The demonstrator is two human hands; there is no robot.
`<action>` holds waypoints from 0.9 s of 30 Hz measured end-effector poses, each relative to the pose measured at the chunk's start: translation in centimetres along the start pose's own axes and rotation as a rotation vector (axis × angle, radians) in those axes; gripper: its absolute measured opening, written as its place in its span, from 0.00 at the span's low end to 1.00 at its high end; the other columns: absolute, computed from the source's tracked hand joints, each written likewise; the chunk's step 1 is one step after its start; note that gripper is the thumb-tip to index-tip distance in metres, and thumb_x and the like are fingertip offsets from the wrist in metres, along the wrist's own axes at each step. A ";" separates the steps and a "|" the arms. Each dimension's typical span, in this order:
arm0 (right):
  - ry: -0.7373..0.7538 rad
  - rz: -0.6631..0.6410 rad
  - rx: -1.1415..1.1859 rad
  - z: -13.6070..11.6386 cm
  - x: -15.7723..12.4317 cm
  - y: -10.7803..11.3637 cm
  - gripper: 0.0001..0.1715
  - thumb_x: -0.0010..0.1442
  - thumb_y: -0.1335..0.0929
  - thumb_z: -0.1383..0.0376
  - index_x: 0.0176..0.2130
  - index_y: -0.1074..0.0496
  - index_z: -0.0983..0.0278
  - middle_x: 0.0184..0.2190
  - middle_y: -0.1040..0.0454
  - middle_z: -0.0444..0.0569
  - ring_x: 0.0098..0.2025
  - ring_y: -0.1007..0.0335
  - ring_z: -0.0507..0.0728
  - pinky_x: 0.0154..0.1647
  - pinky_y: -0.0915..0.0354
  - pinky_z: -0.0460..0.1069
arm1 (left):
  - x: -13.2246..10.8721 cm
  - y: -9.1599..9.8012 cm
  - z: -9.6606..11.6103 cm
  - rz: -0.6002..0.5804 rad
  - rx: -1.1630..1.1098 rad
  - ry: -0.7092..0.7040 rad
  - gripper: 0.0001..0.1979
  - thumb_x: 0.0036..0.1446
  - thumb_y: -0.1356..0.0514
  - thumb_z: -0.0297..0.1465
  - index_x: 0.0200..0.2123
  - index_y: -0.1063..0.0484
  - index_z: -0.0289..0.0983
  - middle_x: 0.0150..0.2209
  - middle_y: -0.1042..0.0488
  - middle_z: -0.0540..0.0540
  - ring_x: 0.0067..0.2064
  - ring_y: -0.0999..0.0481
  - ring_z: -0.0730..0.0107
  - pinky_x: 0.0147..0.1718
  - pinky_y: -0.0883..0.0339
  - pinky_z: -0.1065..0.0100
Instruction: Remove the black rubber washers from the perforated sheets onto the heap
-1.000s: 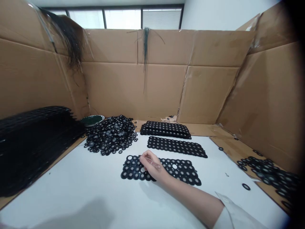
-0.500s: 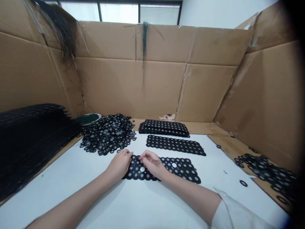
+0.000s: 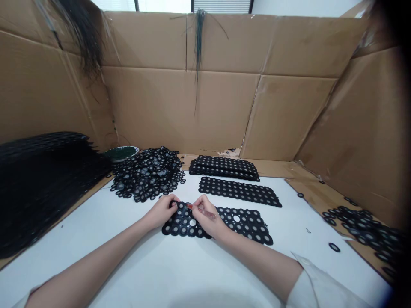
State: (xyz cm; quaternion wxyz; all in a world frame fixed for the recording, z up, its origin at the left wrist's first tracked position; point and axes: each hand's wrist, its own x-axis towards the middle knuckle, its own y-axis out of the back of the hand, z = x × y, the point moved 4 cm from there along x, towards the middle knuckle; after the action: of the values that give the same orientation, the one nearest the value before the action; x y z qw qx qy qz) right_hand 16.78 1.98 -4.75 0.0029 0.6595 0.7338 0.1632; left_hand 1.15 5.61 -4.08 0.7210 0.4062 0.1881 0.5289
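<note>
A panel of joined black rings [image 3: 253, 226] with pale centres lies flat on the white tabletop in front of me. At its far left corner my left hand [image 3: 163, 210] is closed, thumb and fingers pinching the panel's edge. My right hand [image 3: 207, 216] rests over the panel's left half, closed around a slim pen-like tool [image 3: 207, 213] with a clear reddish handle. The tool's red front end points left toward the rings near my left fingertips; its very tip is too small to make out. Two whiter discs stand out on the panel.
Behind lie another ring panel [image 3: 239, 192] and a stack of panels [image 3: 224, 167]. A heap of loose rings [image 3: 149, 173] sits back left beside a dish [image 3: 121, 154] and a big dark stack [image 3: 41, 192]. More rings [image 3: 359, 224] lie right. Cardboard walls [image 3: 180, 111] enclose the table.
The view has tilted slightly downward. My left thumb now shows at the panel's corner, and the tool's red front end has come into sight between my hands.
</note>
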 end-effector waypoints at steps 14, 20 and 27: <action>0.052 0.071 -0.102 0.0 0.2 0.5 0.13 0.49 0.39 0.65 0.16 0.41 0.64 0.35 0.37 0.46 0.38 0.38 0.53 0.43 0.43 0.49 | 0.1 0.4 0.4 -0.089 -0.177 0.092 0.11 0.46 0.51 0.32 0.31 0.32 0.35 0.31 0.28 0.48 0.36 0.31 0.65 0.36 0.40 0.68; 0.054 0.040 -0.195 -0.2 0.0 0.2 0.12 0.50 0.39 0.66 0.17 0.40 0.63 0.39 0.36 0.46 0.48 0.43 0.54 0.51 0.49 0.51 | 0.1 0.3 0.7 -0.081 -0.160 0.090 0.11 0.46 0.51 0.32 0.28 0.31 0.35 0.30 0.27 0.47 0.35 0.31 0.63 0.37 0.41 0.66; 0.056 -0.056 -0.261 -1.1 -0.3 0.1 0.13 0.52 0.41 0.67 0.18 0.38 0.64 0.45 0.35 0.49 0.52 0.44 0.55 0.53 0.51 0.51 | 0.1 0.3 1.0 -0.037 -0.111 0.077 0.13 0.49 0.52 0.36 0.24 0.32 0.36 0.27 0.29 0.47 0.33 0.32 0.64 0.35 0.42 0.66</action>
State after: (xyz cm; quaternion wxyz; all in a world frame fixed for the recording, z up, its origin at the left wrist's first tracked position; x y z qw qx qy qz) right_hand 16.69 1.45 -3.74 0.0726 0.6281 0.7241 0.2755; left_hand 1.73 5.31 -3.21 0.7444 0.3415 0.1935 0.5401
